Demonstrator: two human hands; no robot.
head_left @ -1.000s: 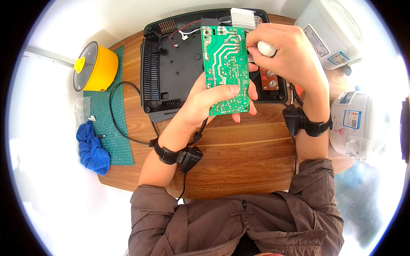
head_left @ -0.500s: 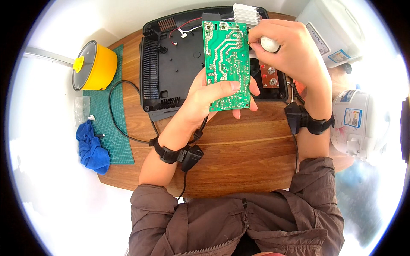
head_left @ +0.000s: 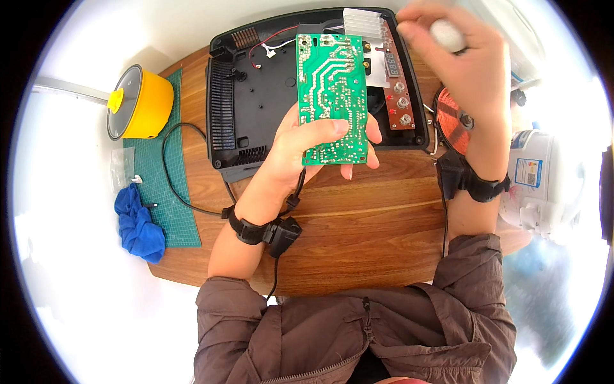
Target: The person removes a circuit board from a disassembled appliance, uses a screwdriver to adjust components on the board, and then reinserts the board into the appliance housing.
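My left hand (head_left: 291,144) grips the lower part of a green circuit board (head_left: 329,89), thumb across its soldered face and fingertips showing past the right edge. The board is held upright above an open black appliance casing (head_left: 256,86). Up at the right, my right hand (head_left: 470,73) is closed around a hand tool with a whitish rounded handle end (head_left: 448,36). Its shaft and tip are hidden, so its exact kind does not show. Behind the board lie a finned silver heat sink (head_left: 366,27) and a red-brown control board (head_left: 398,105) with a digit display.
A copper coil (head_left: 450,118) lies right of the casing, near a white appliance (head_left: 531,176). At the left stand a yellow pot (head_left: 148,105) and a crumpled blue cloth (head_left: 137,224) on a green cutting mat (head_left: 173,198). A black cable (head_left: 165,157) loops across the wooden table (head_left: 358,224).
My right hand has moved away from the board's right edge, up and to the right with the tool. The circuit board has shifted slightly left, exposing more of the control board and coil.
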